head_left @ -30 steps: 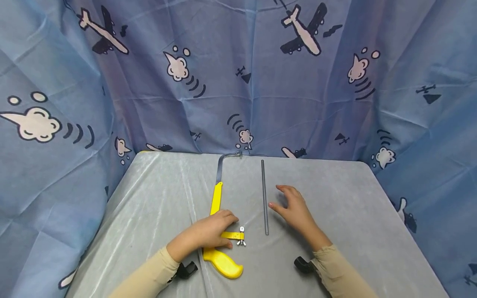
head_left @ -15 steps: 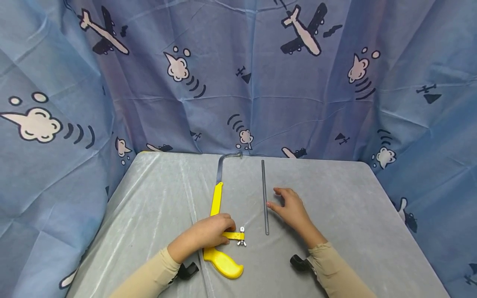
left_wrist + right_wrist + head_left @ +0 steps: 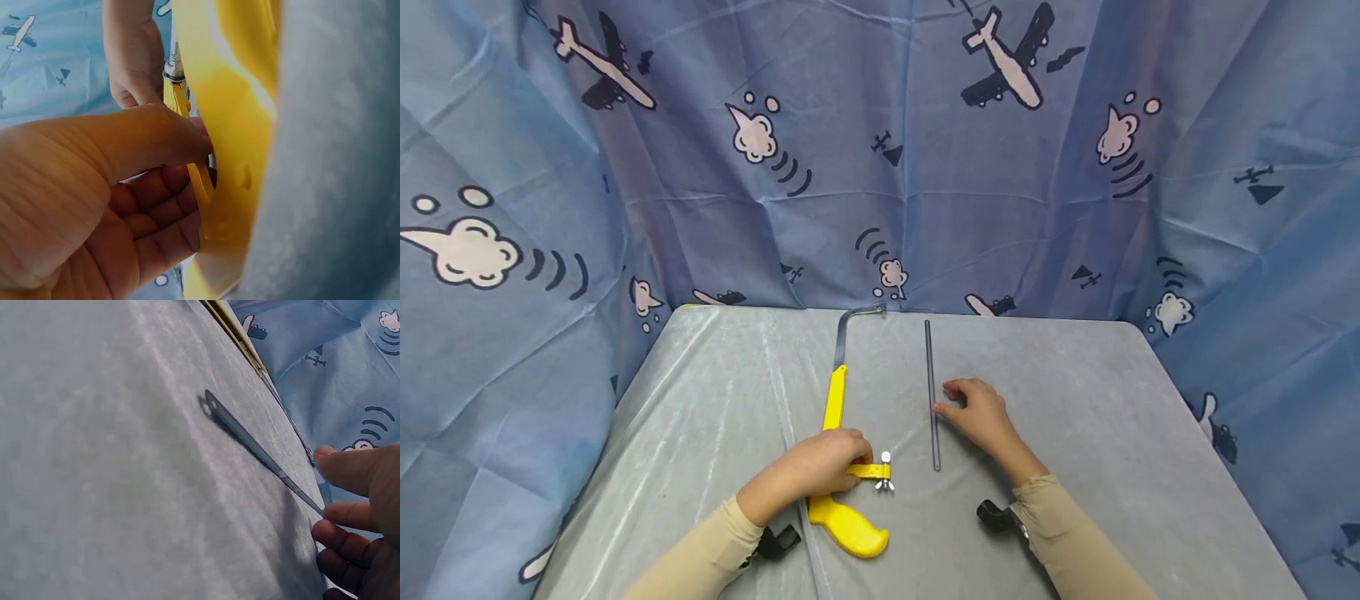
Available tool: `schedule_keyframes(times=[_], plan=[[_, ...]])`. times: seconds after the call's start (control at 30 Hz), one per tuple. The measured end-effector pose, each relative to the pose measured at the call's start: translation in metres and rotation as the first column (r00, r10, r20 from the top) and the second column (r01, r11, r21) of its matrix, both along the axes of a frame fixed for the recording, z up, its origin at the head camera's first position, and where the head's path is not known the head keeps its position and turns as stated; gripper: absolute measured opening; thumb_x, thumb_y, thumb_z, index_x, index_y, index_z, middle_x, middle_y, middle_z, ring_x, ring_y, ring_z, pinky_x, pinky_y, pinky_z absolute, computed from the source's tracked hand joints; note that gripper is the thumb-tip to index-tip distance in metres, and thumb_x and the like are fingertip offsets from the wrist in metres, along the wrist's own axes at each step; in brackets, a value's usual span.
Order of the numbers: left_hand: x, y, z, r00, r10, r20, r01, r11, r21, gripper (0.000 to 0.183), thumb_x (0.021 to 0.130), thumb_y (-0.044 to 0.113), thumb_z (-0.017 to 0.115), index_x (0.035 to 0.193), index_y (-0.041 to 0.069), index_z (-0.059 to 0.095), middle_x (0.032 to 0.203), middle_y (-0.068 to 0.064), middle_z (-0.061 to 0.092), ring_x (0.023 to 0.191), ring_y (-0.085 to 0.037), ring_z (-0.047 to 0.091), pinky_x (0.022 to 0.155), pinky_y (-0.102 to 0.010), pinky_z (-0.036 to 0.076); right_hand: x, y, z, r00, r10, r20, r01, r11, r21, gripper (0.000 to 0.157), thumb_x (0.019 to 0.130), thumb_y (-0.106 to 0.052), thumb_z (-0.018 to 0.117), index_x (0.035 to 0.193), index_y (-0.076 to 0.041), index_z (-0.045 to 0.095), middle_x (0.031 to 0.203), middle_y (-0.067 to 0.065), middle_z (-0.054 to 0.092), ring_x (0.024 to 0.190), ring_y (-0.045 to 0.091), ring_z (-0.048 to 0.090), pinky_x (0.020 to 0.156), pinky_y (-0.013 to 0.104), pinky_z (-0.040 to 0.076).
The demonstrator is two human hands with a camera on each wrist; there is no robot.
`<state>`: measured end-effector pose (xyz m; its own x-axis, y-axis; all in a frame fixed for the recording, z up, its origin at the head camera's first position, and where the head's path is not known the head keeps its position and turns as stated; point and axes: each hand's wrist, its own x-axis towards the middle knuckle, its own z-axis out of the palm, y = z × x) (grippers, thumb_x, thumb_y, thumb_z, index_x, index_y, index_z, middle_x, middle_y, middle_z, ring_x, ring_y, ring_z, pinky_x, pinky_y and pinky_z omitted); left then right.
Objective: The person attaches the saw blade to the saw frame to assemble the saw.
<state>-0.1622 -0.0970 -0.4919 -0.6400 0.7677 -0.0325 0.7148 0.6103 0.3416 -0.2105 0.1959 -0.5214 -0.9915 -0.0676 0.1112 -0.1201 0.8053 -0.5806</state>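
Observation:
A yellow-handled hacksaw frame (image 3: 848, 527) lies on the grey cloth, its bent metal end pointing away from me. My left hand (image 3: 808, 468) grips it just above the handle; in the left wrist view the thumb presses the yellow metal, with the other fingers curled behind. A wing nut (image 3: 885, 485) sticks out at the frame's near arm. To the right lies a thin grey hacksaw blade (image 3: 932, 383), apart from the frame, with a hole at its near end. My right hand (image 3: 985, 417) is beside the blade, thumb and fingers parted; contact is uncertain.
The grey cloth-covered table (image 3: 1075, 375) spreads around the tools. A blue curtain (image 3: 820, 167) with printed planes hangs behind it and on both sides. Black wrist mounts (image 3: 995, 517) sit under both forearms, close to the table.
My right hand has moved left toward the blade, its thumb and fingers coming closer together. The left hand's fingers have curled in around the frame, which lies where it was.

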Motion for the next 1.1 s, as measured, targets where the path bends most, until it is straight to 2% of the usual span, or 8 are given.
schedule_keyframes(times=[0.13, 0.33, 0.53, 0.77, 1.1], plan=[[-0.001, -0.003, 0.001, 1.000, 0.000, 0.023, 0.000, 1.000, 0.029, 0.014, 0.083, 0.006, 0.079, 0.092, 0.012, 0.071, 0.083, 0.006, 0.056, 0.071, -0.006, 0.046, 0.067, -0.020, 0.044, -0.002, -0.003, 0.004, 1.000, -0.008, 0.027, 0.007, 1.000, 0.006, 0.043, 0.085, -0.036, 0.083, 0.117, -0.008, 0.074, 0.109, 0.008, 0.071, 0.105, 0.030, 0.064, 0.096, 0.057, 0.039], [-0.005, -0.006, -0.001, 0.994, 0.006, 0.108, -0.014, 0.997, 0.072, 0.015, 0.085, 0.005, 0.078, 0.096, 0.010, 0.069, 0.085, 0.006, 0.055, 0.074, -0.006, 0.046, 0.068, -0.019, 0.044, -0.007, -0.008, 0.006, 0.999, -0.008, 0.040, 0.007, 1.000, 0.030, 0.039, 0.084, -0.036, 0.084, 0.112, -0.010, 0.076, 0.105, 0.006, 0.072, 0.103, 0.029, 0.063, 0.091, 0.055, 0.037], [-0.009, -0.009, -0.006, 0.987, -0.010, 0.158, -0.007, 0.994, 0.108, 0.016, 0.085, 0.005, 0.076, 0.098, 0.011, 0.069, 0.086, 0.007, 0.056, 0.077, -0.006, 0.048, 0.070, -0.019, 0.044, -0.010, -0.013, 0.009, 0.999, -0.002, 0.039, -0.002, 0.995, 0.102, 0.041, 0.081, -0.038, 0.086, 0.110, -0.012, 0.077, 0.103, 0.005, 0.071, 0.100, 0.028, 0.061, 0.084, 0.051, 0.037], [-0.013, -0.011, -0.009, 0.976, -0.020, 0.215, -0.008, 0.992, 0.130, 0.017, 0.084, 0.004, 0.075, 0.097, 0.014, 0.068, 0.086, 0.009, 0.055, 0.078, -0.006, 0.049, 0.071, -0.020, 0.044, -0.009, -0.020, 0.015, 0.997, -0.034, 0.070, 0.021, 0.985, 0.174, 0.045, 0.078, -0.038, 0.088, 0.111, -0.010, 0.076, 0.098, 0.006, 0.067, 0.096, 0.029, 0.058, 0.081, 0.049, 0.036], [-0.013, -0.011, -0.011, 0.976, -0.034, 0.214, 0.005, 0.990, 0.139, 0.018, 0.084, 0.004, 0.075, 0.097, 0.014, 0.068, 0.086, 0.010, 0.056, 0.078, -0.005, 0.049, 0.071, -0.020, 0.045, -0.010, -0.025, 0.011, 0.990, -0.089, 0.112, 0.076, 0.990, 0.116, 0.043, 0.076, -0.031, 0.091, 0.111, -0.012, 0.076, 0.099, 0.004, 0.069, 0.098, 0.029, 0.059, 0.085, 0.052, 0.034]])
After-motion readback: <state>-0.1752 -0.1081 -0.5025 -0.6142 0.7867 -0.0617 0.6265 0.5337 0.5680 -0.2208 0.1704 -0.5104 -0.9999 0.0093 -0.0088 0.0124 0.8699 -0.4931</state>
